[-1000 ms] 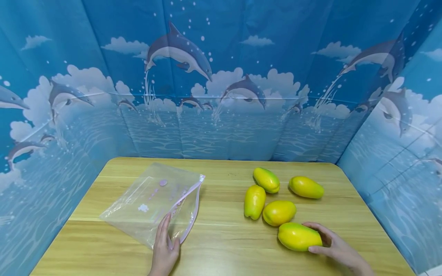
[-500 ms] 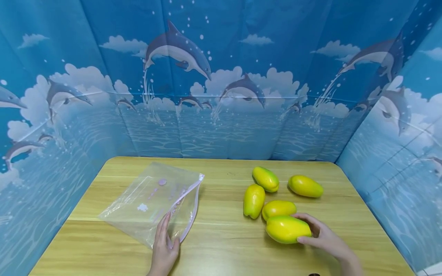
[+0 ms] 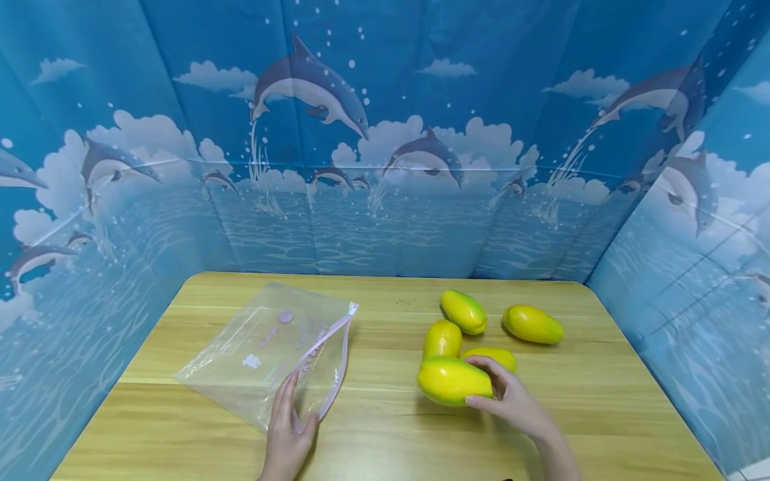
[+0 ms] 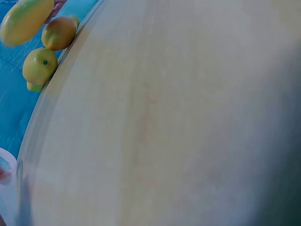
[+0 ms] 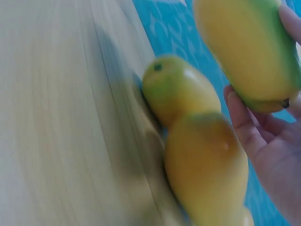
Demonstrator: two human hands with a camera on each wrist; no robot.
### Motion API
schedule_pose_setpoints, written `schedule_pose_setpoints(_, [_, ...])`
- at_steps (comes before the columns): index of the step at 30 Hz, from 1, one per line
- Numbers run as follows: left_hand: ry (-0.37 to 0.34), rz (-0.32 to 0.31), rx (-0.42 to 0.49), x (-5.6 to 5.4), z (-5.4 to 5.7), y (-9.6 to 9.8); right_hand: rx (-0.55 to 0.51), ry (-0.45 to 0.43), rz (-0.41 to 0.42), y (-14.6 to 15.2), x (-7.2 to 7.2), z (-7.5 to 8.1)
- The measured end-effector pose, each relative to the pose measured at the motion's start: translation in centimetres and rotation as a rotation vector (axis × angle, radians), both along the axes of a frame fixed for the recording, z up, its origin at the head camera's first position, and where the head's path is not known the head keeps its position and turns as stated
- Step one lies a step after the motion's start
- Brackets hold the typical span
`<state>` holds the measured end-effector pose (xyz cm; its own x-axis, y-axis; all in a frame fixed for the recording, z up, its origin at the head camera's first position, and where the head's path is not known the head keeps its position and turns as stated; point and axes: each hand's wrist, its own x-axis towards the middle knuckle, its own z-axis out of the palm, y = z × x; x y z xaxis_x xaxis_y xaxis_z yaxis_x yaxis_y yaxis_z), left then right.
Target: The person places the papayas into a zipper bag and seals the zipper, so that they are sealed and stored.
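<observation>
My right hand [image 3: 508,401] grips one end of a yellow-green papaya [image 3: 454,381], fingers on the far side and thumb on the near side. In the right wrist view this papaya [image 5: 249,52] is raised beside two others, its dark stem end towards the palm. Behind it in the head view, an upright-lying papaya [image 3: 442,339] and a sideways one [image 3: 493,357] are partly covered. My left hand [image 3: 287,431] holds the mouth of a clear zip bag [image 3: 252,361], which lies flat at left with its lilac zip edge parted.
Two more papayas lie farther back, a greenish one [image 3: 463,312] and another to its right [image 3: 533,325]. The wooden table [image 3: 385,434] meets a blue dolphin-print curtain [image 3: 391,220] at the back and sides.
My right hand has carried the papaya left and slightly up, from the right end of the group to in front of the other papayas. The left hand and bag stay put.
</observation>
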<state>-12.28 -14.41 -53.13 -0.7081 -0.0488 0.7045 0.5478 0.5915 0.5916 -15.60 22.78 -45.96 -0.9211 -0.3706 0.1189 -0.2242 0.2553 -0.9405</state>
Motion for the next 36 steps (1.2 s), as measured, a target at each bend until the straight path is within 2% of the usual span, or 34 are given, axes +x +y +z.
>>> schedule_pose_setpoints(4, [0.024, 0.004, -0.01, 0.0, 0.3, 0.1, -0.029, 0.034, 0.011, -1.7, -0.1, 0.0])
schedule_pose_setpoints(8, [0.01, 0.004, -0.006, 0.2, 0.4, 0.3, -0.046, 0.028, 0.023, -3.4, -0.2, -0.1])
schedule_pose_setpoints(22, [-0.024, 0.028, -0.003, 0.4, 0.5, 0.9, 0.018, -0.038, -0.077, -10.0, 0.3, -1.2])
schedule_pose_setpoints(26, [-0.007, 0.027, -0.013, 0.3, 0.4, 0.9, 0.0, -0.057, -0.119, -12.1, 0.8, -0.5])
schedule_pose_setpoints(30, [-0.004, 0.024, -0.014, 0.3, 0.5, 1.0, -0.017, -0.019, -0.123, -13.5, 1.0, 0.0])
schedule_pose_setpoints(36, [0.001, 0.03, -0.031, 0.3, 0.6, 1.2, 0.047, 0.027, -0.098, -14.6, 0.0, -2.5])
